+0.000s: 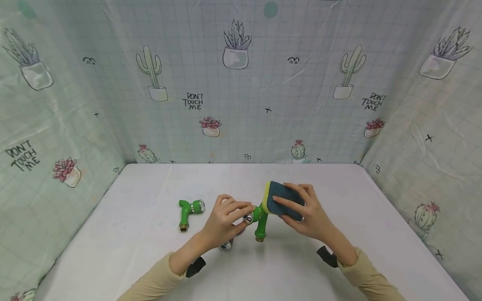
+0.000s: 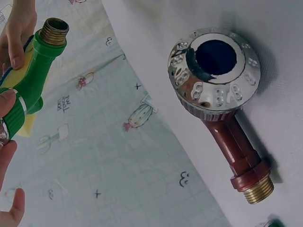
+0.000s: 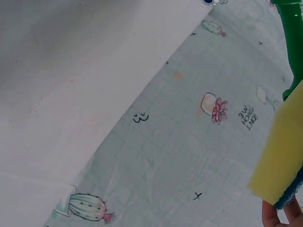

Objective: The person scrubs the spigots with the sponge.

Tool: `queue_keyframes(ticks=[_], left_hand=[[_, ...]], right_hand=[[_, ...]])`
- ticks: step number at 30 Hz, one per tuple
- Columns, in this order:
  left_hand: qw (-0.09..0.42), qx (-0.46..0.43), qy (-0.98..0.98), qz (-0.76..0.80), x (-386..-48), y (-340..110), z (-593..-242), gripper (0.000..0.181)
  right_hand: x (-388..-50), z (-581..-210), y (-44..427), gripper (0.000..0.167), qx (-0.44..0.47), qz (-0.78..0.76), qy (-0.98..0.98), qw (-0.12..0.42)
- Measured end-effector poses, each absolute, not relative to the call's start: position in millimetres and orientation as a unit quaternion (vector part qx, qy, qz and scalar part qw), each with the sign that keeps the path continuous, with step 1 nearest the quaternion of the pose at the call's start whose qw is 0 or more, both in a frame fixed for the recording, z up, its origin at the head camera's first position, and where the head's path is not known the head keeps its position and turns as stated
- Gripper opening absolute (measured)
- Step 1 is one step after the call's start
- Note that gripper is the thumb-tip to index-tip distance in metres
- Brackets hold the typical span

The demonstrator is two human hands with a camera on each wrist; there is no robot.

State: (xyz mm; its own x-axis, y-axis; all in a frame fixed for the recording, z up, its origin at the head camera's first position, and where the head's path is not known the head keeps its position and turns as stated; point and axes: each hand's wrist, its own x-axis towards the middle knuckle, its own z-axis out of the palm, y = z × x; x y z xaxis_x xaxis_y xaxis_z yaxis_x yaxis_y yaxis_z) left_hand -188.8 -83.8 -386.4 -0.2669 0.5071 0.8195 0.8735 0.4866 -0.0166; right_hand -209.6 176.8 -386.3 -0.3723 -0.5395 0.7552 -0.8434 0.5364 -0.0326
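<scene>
My left hand (image 1: pixel 226 218) pinches the chrome end of a green spray nozzle (image 1: pixel 260 229), which hangs above the table with its brass-threaded end pointing down. With my right hand (image 1: pixel 309 211) I grip a yellow sponge with a dark blue-green scouring side (image 1: pixel 288 200). In the head view the sponge's yellow face is against the upper part of the nozzle. The left wrist view shows the nozzle's open brass thread (image 2: pixel 54 31) and, behind it, the sponge's yellow side. In the right wrist view the yellow foam (image 3: pixel 279 146) and some fingertips appear at the right edge.
A second green nozzle (image 1: pixel 185 215) lies on the white table to the left. Below my left hand lies a dark red nozzle with a chrome head (image 2: pixel 215 78), mostly hidden in the head view. Patterned fabric walls (image 1: pixel 241 104) stand behind and at both sides.
</scene>
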Motion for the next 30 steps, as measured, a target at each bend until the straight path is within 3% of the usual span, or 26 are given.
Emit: queue_keyframes(ticks=[12,30], left_hand=[[0.447,-0.464,-0.755,-0.120,-191.0,-82.5,-385.8,0.043],[0.442,-0.476,-0.751,-0.121,-188.3,-81.2,-391.9,0.049]], right_hand=[[-196.8,-378.1,164.4,0.039,0.409,0.162,-0.823,0.360],[-210.4,-376.7,160.1,0.039,0.358,0.150,-0.839,0.381]])
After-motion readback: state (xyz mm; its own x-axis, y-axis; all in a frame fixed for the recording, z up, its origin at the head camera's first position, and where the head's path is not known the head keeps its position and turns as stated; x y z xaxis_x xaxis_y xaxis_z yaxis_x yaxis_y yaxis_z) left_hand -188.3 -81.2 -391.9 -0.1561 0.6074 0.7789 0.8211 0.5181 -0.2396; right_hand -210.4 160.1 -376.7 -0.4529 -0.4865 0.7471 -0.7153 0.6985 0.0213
